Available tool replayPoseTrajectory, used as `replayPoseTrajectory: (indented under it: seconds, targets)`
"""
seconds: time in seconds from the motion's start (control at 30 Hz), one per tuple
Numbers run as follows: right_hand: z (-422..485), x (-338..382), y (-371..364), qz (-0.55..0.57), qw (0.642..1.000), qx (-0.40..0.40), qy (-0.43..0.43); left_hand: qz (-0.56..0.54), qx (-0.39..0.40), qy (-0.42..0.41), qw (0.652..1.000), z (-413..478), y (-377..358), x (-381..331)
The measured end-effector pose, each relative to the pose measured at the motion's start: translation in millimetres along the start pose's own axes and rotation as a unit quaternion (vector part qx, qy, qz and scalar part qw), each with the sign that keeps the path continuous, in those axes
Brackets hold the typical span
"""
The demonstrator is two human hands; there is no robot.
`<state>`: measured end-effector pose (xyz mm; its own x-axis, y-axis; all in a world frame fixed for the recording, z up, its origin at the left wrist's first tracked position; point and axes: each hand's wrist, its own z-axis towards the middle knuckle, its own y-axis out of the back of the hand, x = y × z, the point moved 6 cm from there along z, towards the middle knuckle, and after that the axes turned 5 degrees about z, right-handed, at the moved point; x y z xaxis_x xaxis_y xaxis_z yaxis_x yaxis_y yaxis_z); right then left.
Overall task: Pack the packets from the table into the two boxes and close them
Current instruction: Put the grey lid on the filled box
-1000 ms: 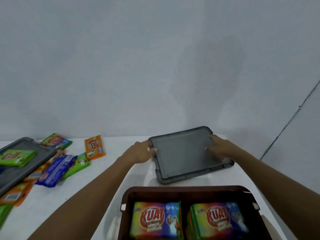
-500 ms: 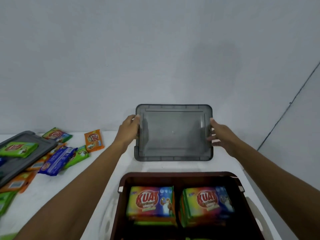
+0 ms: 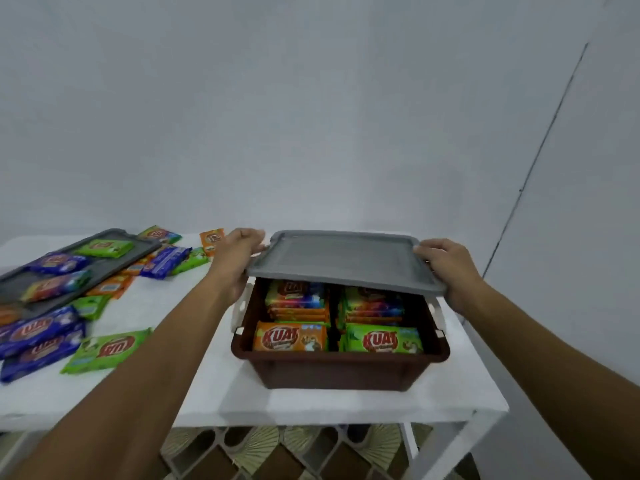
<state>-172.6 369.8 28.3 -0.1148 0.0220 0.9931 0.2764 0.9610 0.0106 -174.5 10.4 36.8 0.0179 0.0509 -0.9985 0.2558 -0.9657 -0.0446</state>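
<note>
A brown box (image 3: 332, 370) stands on the white table (image 3: 214, 386), filled with stacks of colourful packets (image 3: 291, 337). A grey lid (image 3: 343, 259) hovers over the box's far half, tilted, with its near edge raised above the rim. My left hand (image 3: 235, 261) grips the lid's left edge and my right hand (image 3: 446, 268) grips its right edge. The front row of packets shows under the lid; the rear stacks are partly covered.
Loose green, blue and orange packets (image 3: 104, 351) lie scattered on the table's left half. A second grey lid (image 3: 20, 285) lies there with packets on it. The table's front edge and right edge are close to the box. A patterned floor shows below.
The lid was lifted off the table behind the box, held upright for a moment, then brought down over the box. The view has pulled back and tilted down.
</note>
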Motion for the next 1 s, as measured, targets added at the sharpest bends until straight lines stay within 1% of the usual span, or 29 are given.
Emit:
replayPoseTrajectory:
  seconds: [0.07,0.13,0.2,0.3,0.33,0.37,0.43,0.5,0.6,0.7,0.83,0.9,1.0]
  targets:
    - [-22,-5,5,-0.088,0.995,-0.028,0.045,0.07,-0.008,-0.022,0.997,-24,7,7]
    - [-38,-10,5,-0.119,0.991,-0.024,0.062,0.13,-0.024,-0.037,0.991,-41,16,12]
    - [-48,-16,4,-0.162,0.983,-0.012,0.085,0.178,-0.025,-0.07,0.981,-58,20,15]
    - [-58,-25,3,-0.185,0.98,-0.017,0.068,0.3,-0.041,-0.132,0.944,-79,21,18]
    - [-60,-27,4,-0.19,0.98,-0.024,0.061,0.328,-0.046,-0.139,0.933,-81,21,21]
    - [-61,-28,5,-0.204,0.977,-0.034,0.058,0.34,-0.054,-0.13,0.93,-83,24,24]
    - [-63,-29,9,-0.231,0.97,-0.053,0.051,0.352,-0.058,-0.085,0.93,-83,29,30]
    - [-62,-33,10,-0.23,0.971,-0.05,0.037,0.351,-0.045,-0.037,0.934,-83,31,34]
    - [-62,-40,9,-0.188,0.982,-0.026,0.006,0.289,-0.024,0.01,0.957,-87,30,38]
    - [-64,-46,10,-0.181,0.983,-0.012,-0.015,0.252,-0.022,0.042,0.967,-97,28,42]
    - [-68,-46,10,-0.194,0.981,-0.018,-0.006,0.259,-0.041,0.04,0.964,-102,24,41]
    - [-70,-45,9,-0.211,0.977,-0.021,0.003,0.273,-0.049,0.024,0.961,-104,24,38]
    - [-72,-40,10,-0.277,0.96,-0.038,0.035,0.315,-0.052,-0.013,0.948,-106,26,33]
